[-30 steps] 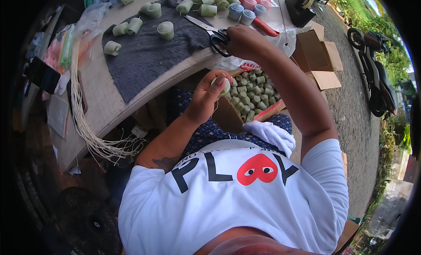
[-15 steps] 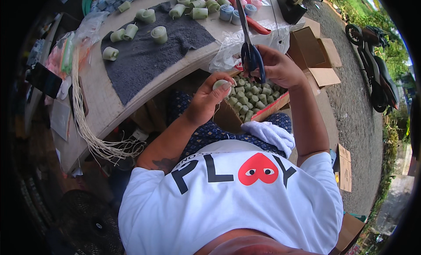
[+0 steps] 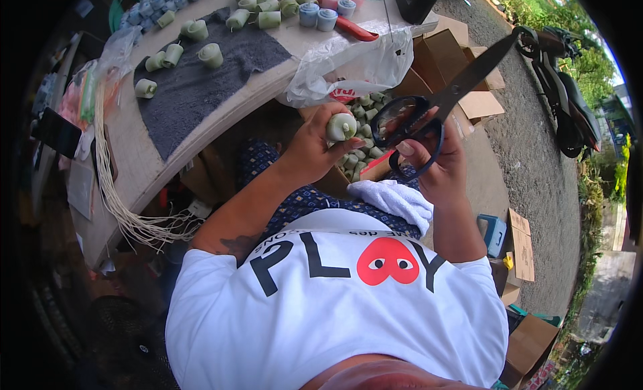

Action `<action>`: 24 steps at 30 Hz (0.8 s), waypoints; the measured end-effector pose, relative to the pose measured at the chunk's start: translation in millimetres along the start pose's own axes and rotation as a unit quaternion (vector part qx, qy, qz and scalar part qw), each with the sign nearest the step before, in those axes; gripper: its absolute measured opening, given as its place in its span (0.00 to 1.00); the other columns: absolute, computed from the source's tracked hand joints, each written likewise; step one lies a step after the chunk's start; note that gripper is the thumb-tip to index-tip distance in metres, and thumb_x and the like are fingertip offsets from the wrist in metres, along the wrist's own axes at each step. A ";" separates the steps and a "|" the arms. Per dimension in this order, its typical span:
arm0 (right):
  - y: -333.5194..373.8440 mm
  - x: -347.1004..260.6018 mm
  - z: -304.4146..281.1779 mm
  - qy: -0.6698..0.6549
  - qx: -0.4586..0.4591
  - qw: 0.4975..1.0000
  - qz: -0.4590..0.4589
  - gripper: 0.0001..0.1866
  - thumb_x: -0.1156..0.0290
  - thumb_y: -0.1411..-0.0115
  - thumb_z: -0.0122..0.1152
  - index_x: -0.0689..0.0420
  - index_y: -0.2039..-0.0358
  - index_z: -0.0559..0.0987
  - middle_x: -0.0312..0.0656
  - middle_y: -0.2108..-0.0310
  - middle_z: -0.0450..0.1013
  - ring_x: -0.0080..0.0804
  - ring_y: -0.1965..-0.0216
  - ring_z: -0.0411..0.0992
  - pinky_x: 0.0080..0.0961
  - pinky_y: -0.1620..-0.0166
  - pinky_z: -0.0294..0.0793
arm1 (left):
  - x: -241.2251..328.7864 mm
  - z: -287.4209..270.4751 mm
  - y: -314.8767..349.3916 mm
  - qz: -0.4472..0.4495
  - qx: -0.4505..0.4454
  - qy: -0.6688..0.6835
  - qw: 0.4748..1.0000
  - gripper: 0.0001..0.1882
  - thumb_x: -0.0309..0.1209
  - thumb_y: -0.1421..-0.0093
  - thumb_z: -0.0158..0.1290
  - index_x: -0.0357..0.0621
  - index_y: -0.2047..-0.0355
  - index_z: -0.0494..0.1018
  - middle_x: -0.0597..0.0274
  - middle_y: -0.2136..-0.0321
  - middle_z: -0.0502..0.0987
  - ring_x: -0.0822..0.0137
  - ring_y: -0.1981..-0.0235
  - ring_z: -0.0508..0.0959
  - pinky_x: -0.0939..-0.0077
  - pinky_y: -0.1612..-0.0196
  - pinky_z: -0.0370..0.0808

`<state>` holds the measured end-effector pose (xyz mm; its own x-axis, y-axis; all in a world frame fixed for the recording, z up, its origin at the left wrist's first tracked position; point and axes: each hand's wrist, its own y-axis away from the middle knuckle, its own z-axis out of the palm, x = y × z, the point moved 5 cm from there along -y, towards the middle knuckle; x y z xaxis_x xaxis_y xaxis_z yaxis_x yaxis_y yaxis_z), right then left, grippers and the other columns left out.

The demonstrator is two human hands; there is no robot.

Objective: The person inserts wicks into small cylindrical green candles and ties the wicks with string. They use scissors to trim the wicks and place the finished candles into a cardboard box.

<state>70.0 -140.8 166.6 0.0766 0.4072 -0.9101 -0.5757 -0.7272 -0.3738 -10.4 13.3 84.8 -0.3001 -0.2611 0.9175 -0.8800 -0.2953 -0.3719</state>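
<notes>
My left hand [image 3: 309, 145] grips a small pale green candle [image 3: 340, 125], its round end turned up and a short, pale wick stub at the centre. To the right, my right hand [image 3: 443, 167] is closed around the dark blue handles of a large pair of scissors [image 3: 465, 82]. The long dark blades lie together, pointing up and to the right, away from the candle. Beneath both hands, an open cardboard box [image 3: 388, 163] holds many similar green candles [image 3: 358, 145]; my hands and the scissors cover part of it.
Several green candles stand on a dark grey cloth [image 3: 194, 102] on the table [image 3: 268, 88]. Blue candles [image 3: 318, 16], pink candles and a red-handled tool [image 3: 356, 29] lie beyond. White wick cords [image 3: 117, 182] hang off the left edge. A clear plastic bag [image 3: 348, 65] overhangs the front.
The scissors have swung from pointing upward to pointing up-right, with their handles lower. My left hand has turned the candle so its end with the wick stub shows. The whole view has shifted slightly.
</notes>
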 end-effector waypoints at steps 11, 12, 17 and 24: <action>3.8 -41.8 4.6 0.009 0.020 0.981 -0.190 0.21 0.83 0.43 0.53 0.60 0.51 0.60 0.52 0.56 0.68 0.40 0.51 0.69 0.30 0.53 0.71 | 3.3 13.2 -5.7 0.009 0.028 -0.091 0.995 0.22 0.36 0.49 0.61 0.44 0.58 0.64 0.55 0.67 0.73 0.56 0.66 0.75 0.68 0.61 0.71; 8.8 -34.6 5.5 0.040 0.010 0.977 -0.207 0.21 0.83 0.43 0.54 0.61 0.51 0.60 0.52 0.55 0.68 0.39 0.51 0.69 0.30 0.52 0.71 | 4.6 16.9 -8.6 0.001 0.008 -0.105 0.994 0.23 0.36 0.49 0.61 0.43 0.58 0.64 0.54 0.67 0.73 0.55 0.65 0.76 0.68 0.61 0.71; 9.0 -16.4 6.1 0.065 0.035 0.987 -0.142 0.22 0.83 0.44 0.56 0.60 0.51 0.61 0.49 0.56 0.67 0.34 0.54 0.70 0.29 0.50 0.69 | 5.0 12.4 -15.4 0.009 0.021 -0.103 0.994 0.23 0.36 0.48 0.60 0.40 0.57 0.63 0.53 0.67 0.73 0.58 0.65 0.76 0.69 0.62 0.72; -0.7 -22.2 15.7 0.122 -0.008 0.983 -0.135 0.20 0.81 0.41 0.52 0.59 0.50 0.59 0.50 0.55 0.68 0.34 0.52 0.69 0.30 0.51 0.70 | 4.9 8.4 -19.7 0.046 0.031 -0.127 0.990 0.24 0.38 0.47 0.60 0.39 0.57 0.63 0.53 0.69 0.74 0.59 0.67 0.77 0.69 0.63 0.72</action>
<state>56.0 -140.6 189.9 0.4191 0.4435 -0.7923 -0.4950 -0.6199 -0.6088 8.5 10.1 95.4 -0.2699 -0.5096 0.8170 -0.8267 -0.3124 -0.4679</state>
